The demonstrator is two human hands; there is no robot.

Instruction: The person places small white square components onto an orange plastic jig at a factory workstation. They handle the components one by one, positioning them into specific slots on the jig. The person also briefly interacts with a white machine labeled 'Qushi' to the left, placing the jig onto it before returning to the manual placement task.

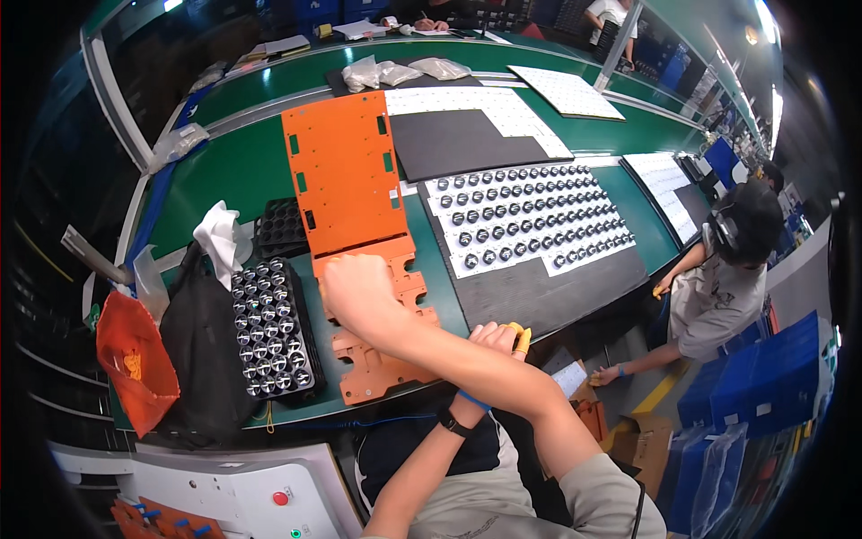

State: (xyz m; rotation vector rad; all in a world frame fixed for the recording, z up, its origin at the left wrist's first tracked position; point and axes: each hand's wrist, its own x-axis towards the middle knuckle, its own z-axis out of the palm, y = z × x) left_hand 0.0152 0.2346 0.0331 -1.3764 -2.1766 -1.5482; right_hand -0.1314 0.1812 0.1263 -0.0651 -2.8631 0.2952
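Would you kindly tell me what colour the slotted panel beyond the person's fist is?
The slotted panel is orange, best seen in the head view.

Orange slotted panel (346, 171): flat, left of centre, running toward the upper edge.
Orange notched plate (370, 375): directly below it, partly covered.
Black board (557, 301): right of centre, slanted, rows of round black parts (486, 236) across its upper portion.

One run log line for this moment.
right hand: over lower orange panel | left hand: at near edge of grey board | forearms: crossed, right above left | black tray: left of panel
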